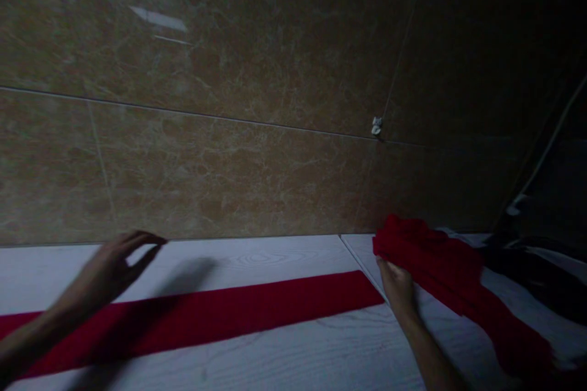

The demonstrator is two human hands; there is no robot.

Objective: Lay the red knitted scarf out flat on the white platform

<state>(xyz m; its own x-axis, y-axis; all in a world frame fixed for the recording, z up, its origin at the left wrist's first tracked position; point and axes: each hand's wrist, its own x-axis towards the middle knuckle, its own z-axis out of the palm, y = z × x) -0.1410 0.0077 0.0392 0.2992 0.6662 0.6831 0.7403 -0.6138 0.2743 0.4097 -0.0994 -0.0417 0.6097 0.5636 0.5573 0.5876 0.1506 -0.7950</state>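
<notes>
A long flat strip of red cloth (257, 311) lies across the pale, wood-grained surface. Over its left part hovers my left hand (114, 263), raised above the surface and casting a shadow. Its thumb and fingers curve into a loop with the tips meeting, and nothing shows between them. My right hand (398, 284) is closed on the near left edge of a bunched red cloth (433, 256) at the right. That cloth trails down toward the lower right corner. My right fingers are partly hidden behind the cloth.
A brown marbled tile wall (238, 177) rises behind the pale surface (275, 360). A seam (362, 266) crosses that surface. Dark cloth (534, 275) lies at the right. A cable (557, 140) runs down the dark right side. A small white piece (376, 126) sticks to the wall.
</notes>
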